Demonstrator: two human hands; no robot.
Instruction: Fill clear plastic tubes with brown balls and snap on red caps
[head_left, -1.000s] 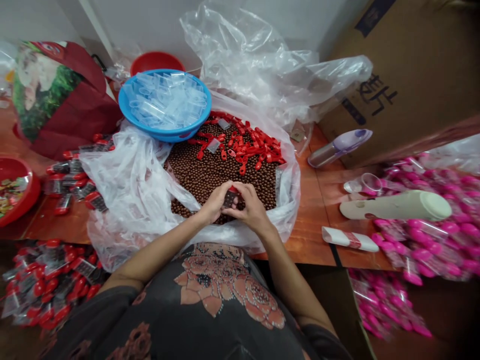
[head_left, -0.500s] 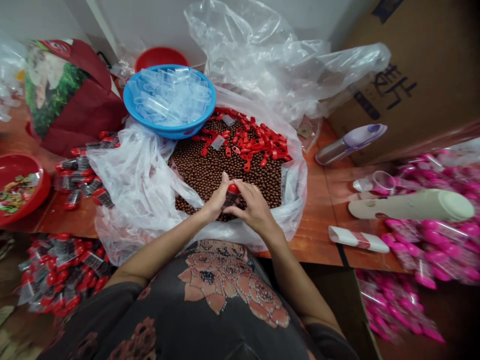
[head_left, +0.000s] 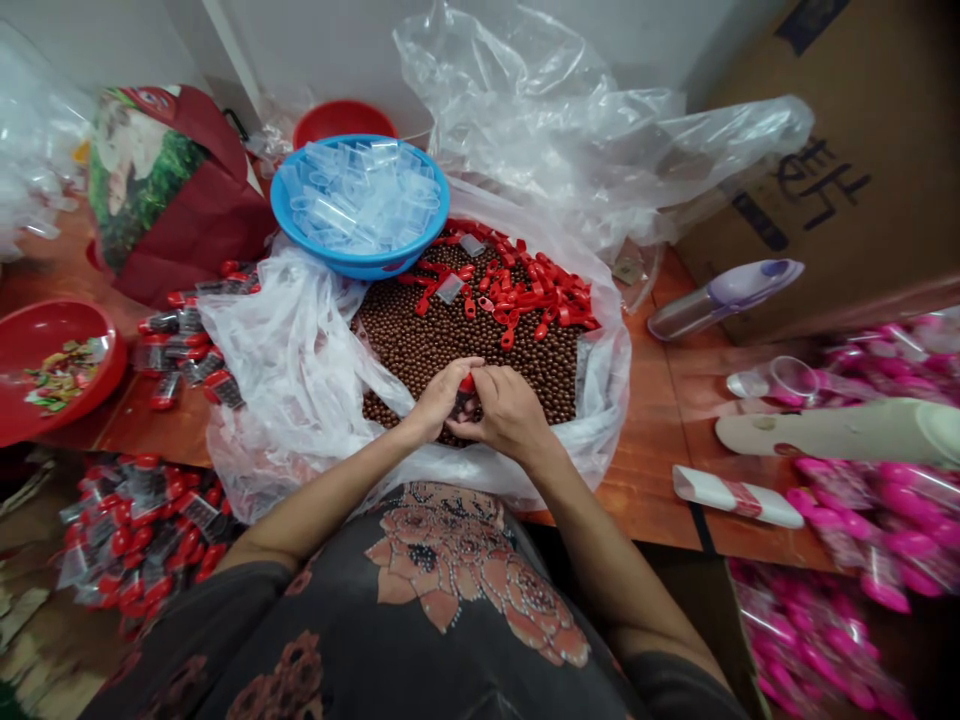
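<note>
My left hand (head_left: 439, 397) and my right hand (head_left: 510, 410) meet over a heap of small brown balls (head_left: 420, 340) in a clear plastic bag (head_left: 277, 350). Both hands are closed round one small clear container with a red cap (head_left: 466, 385), the fingers pinching at the cap. Loose red caps (head_left: 532, 295) lie on the far side of the balls. A blue bowl (head_left: 360, 262) full of empty clear containers sits at the bag's far left edge.
Filled red-capped containers (head_left: 184, 350) lie on the wooden table (head_left: 652, 430) at left, with more in a pile (head_left: 131, 530) below it. A red bowl (head_left: 52, 365), a red bag (head_left: 172, 200), a cardboard box (head_left: 840, 150), a purple bottle (head_left: 720, 295) and pink-capped containers (head_left: 877, 500) surround the spot.
The view has shifted a little, so everything sits further right. My hands stay together on the red-capped container, with the fingers now closed more tightly over the cap.
</note>
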